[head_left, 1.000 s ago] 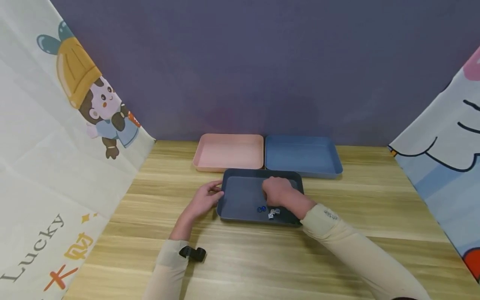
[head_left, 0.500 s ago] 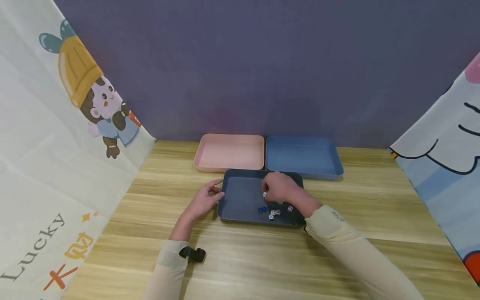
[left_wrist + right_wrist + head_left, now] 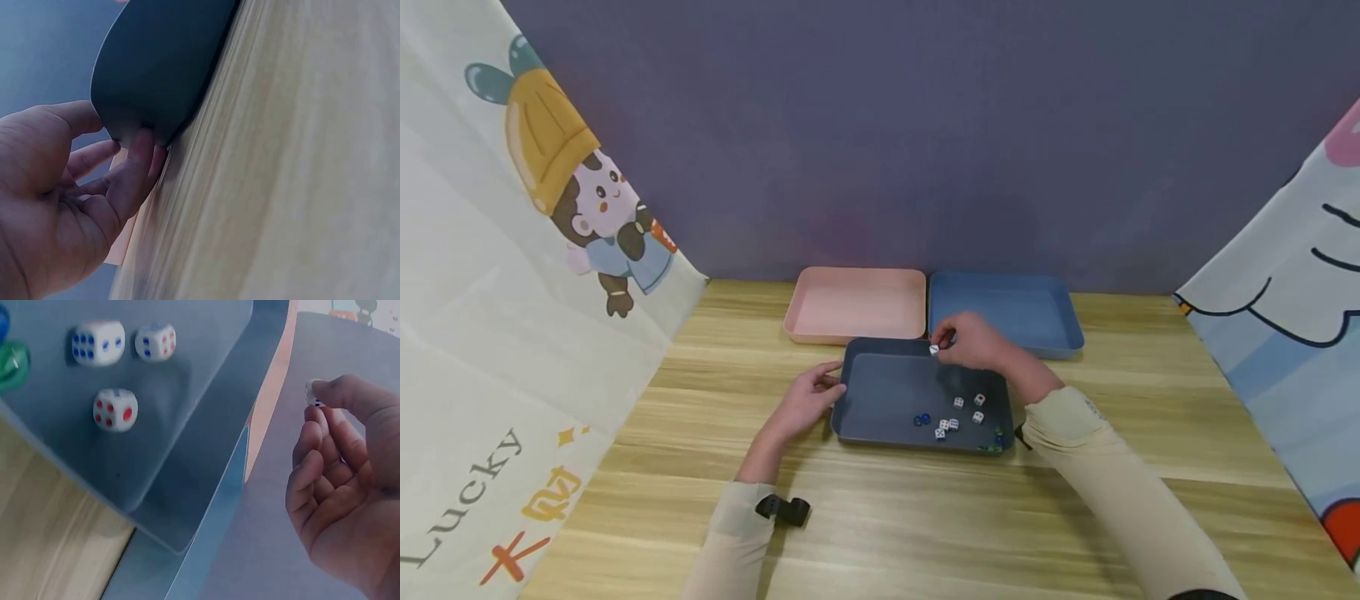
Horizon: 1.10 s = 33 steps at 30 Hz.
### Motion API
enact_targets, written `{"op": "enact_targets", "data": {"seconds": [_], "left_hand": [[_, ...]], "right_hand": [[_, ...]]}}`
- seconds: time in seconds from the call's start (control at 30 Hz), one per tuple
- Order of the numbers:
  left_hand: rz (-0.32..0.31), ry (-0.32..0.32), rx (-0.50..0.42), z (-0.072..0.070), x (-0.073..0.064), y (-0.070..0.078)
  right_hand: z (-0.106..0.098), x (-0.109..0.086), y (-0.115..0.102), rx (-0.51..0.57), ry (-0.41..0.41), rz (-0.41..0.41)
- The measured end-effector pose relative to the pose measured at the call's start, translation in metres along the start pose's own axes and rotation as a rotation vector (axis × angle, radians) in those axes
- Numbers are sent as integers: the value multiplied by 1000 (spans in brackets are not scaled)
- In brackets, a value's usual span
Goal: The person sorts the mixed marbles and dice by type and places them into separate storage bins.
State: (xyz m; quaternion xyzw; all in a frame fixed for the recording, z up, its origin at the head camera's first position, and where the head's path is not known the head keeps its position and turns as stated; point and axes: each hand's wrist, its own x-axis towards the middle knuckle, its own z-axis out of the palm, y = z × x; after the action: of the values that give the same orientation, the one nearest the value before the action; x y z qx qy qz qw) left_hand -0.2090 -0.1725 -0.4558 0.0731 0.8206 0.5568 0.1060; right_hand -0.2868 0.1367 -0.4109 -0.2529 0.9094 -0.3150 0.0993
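My right hand (image 3: pixel 973 342) pinches a small white die (image 3: pixel 934 350) between thumb and fingertips, over the far rim of the dark grey tray (image 3: pixel 880 383). In the right wrist view, dark pips show on this die (image 3: pixel 314 394). At the tray's left side, my left hand (image 3: pixel 805 404) grips the wall near a corner, its thumb at the rim and fingertips against the outside. Several white dice (image 3: pixel 958 402) with red and blue pips lie in the right half of the tray. Two small blue pieces (image 3: pixel 921 419) sit left of them, with green pieces (image 3: pixel 992 448) in the near right corner.
Behind the dark tray stand a pink tray (image 3: pixel 857 304) on the left and a blue tray (image 3: pixel 1000 304) on the right, side by side. A dark cloth wall (image 3: pixel 880 142) rises behind the wooden table (image 3: pixel 880 525), with printed cloths at both sides.
My right hand has risen away from the dark tray's middle towards the blue tray, carrying the die. More dice and the green pieces are uncovered. My left hand has stayed put.
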Motion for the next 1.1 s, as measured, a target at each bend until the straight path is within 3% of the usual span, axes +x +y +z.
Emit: {"op": "enact_targets", "data": {"seconds": [0.27, 0.47, 0.57, 0.73, 0.9, 1.1], "left_hand": [[6, 27, -7, 1, 21, -30], [-12, 79, -10, 7, 16, -37], [-36, 53, -33, 12, 12, -39], [-31, 43, -60, 15, 14, -36], [-30, 52, -45, 10, 16, -31], [-44, 22, -74, 7, 11, -17]], "right_hand": [[-16, 22, 22, -2, 100, 49], [-17, 39, 39, 66, 132, 86], [-16, 44, 53, 86, 129, 135], [-21, 56, 71, 134, 151, 212], [-30, 71, 72, 182, 151, 287], [-36, 92, 77, 127, 173, 349]]}}
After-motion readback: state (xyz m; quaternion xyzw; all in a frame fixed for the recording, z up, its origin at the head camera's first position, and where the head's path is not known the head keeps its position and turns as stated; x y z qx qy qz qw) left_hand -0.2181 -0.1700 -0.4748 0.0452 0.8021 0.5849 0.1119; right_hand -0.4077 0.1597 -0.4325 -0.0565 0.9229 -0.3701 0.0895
